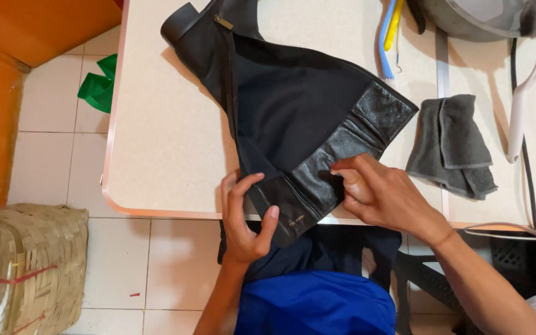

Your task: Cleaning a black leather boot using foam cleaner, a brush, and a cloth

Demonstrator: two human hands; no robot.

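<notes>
Looking down, I see a pale tabletop [162,155] with a tall black boot [293,105] lying flat on it. The boot's heel end points to the far side, and its open top hangs over the near edge, close to me.

Right of the boot lies a folded grey cloth [451,146], a little apart from it. Past the cloth I see a white handle [521,105] and a dark cable. At the far edge there are blue and yellow strips [389,31] and a grey metal bowl [473,18]. On the tiled floor to the left sit a green rag [99,87] and a woven basket [29,267]. Nothing lies between my hands and the boot.

My left hand [246,217] is bent around the near corner of the boot top, thumb on the upper side, gripping it. My right hand [376,192] pinches the shiny leather band [348,146] at the boot top with fingertips pressed together.
</notes>
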